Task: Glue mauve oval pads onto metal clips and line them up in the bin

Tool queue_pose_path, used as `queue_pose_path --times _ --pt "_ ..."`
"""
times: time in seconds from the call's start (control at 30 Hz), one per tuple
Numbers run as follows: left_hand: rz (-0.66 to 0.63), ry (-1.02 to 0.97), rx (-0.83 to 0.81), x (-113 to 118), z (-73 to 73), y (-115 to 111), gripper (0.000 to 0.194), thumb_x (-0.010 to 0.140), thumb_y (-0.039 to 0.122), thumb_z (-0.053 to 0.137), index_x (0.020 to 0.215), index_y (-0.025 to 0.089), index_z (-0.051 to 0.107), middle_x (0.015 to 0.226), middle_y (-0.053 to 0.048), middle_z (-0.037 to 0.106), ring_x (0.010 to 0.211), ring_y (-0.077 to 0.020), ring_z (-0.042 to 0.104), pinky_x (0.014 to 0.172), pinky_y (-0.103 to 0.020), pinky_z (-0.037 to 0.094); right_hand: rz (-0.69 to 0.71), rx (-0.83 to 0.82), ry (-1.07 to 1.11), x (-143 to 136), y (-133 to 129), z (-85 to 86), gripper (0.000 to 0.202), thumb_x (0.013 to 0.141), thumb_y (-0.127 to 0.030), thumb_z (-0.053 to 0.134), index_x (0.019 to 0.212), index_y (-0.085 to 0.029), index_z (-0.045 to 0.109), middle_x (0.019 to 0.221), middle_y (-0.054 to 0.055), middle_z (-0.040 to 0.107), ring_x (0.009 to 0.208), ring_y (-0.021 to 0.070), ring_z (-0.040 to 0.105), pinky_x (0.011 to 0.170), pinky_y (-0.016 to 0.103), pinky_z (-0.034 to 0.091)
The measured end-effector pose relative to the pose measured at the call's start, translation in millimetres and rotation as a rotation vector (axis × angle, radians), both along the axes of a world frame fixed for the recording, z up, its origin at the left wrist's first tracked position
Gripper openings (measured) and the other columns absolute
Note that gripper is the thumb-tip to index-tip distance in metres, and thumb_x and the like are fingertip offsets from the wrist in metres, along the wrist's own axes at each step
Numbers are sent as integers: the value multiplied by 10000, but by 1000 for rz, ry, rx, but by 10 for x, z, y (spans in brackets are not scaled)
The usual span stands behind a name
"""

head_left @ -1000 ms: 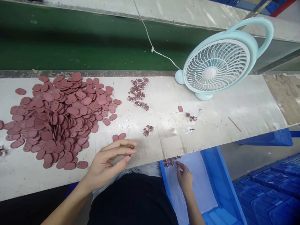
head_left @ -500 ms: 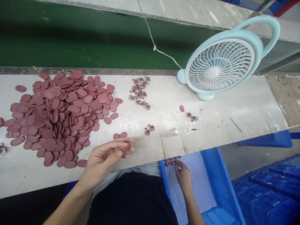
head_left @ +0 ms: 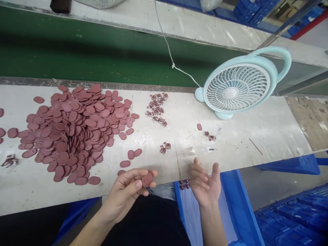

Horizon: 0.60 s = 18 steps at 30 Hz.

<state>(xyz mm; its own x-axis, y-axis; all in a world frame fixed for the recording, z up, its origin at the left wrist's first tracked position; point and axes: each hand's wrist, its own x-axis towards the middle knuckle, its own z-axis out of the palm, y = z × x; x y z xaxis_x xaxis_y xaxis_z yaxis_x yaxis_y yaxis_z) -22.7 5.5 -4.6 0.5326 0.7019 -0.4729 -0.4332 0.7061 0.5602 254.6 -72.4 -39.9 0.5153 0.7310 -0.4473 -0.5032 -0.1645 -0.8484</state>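
My left hand [head_left: 127,191] is closed in a pinch on a reddish-brown oval disc [head_left: 148,179] with small holes, just over the table's front edge. A few matching loose discs [head_left: 125,164] lie close by on the table, and a big pile of discs [head_left: 77,133] spreads farther left. My right hand [head_left: 205,184] is open, palm turned up and fingers apart, with nothing visible in it. Beneath it is a blue crate [head_left: 247,205] with a pale lining, where small dark red shiny pieces [head_left: 183,185] show at the rim. A clear bottle with a needle tip [head_left: 202,150] lies beyond the right hand.
Small dark red and silvery pieces [head_left: 156,108] form a cluster mid-table, with a smaller group [head_left: 165,147] nearer me. A light blue fan [head_left: 230,92] stands at the back right, its white cord [head_left: 173,65] running upward. Stacked blue crates [head_left: 294,218] fill the lower right.
My right hand has left the small pieces at the crate and risen, its fingers now spread. My left hand has shifted right and down with the disc. The view has tilted upward.
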Motion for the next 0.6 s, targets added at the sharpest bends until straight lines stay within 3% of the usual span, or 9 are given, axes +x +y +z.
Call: queue_pose_path --times 0.13,0.23,0.3,0.4,0.5,0.6 --pt "-13 -58 -49 41 13 -61 175 886 221 739 1051 225 797 1196 -113 780 927 -196 774 691 -186 597 120 534 901 63 446 -37 471 960 -465 617 1325 -171 574 907 -7 639 645 51 622 417 60 482" --pt "-17 -86 -83 48 9 -93 185 899 224 726 1072 220 791 1190 -114 782 957 -202 773 699 -180 598 188 558 1026 77 631 16 310 969 -282 634 1250 -156 604 829 -19 646 634 57 637 466 68 517" --pt "-8 -105 -104 57 5 -110 210 903 220 722 1104 218 783 1194 -117 780 984 -204 768 703 -172 595 202 516 1019 -12 661 131 262 981 -307 603 1197 -160 625 783 -21 638 594 64 620 461 96 522" --pt "9 -120 -130 83 3 -127 256 905 201 719 1156 213 768 1223 -120 768 1016 -198 758 707 -163 589 174 372 805 -304 580 390 334 985 -468 539 1131 -188 649 700 -35 603 468 60 544 395 135 482" --pt "13 -133 -143 118 10 -139 263 898 191 726 1157 203 770 1227 -119 766 1031 -204 753 714 -167 587 152 198 301 -677 432 621 387 943 -597 547 1059 -242 645 619 -58 569 346 60 446 306 161 377" --pt "2 -140 -145 149 31 -152 263 888 204 741 1148 192 774 1220 -130 768 1032 -211 753 723 -174 586 125 224 -180 -980 320 711 273 948 -505 587 1063 -258 597 665 -41 629 374 118 532 337 229 430"
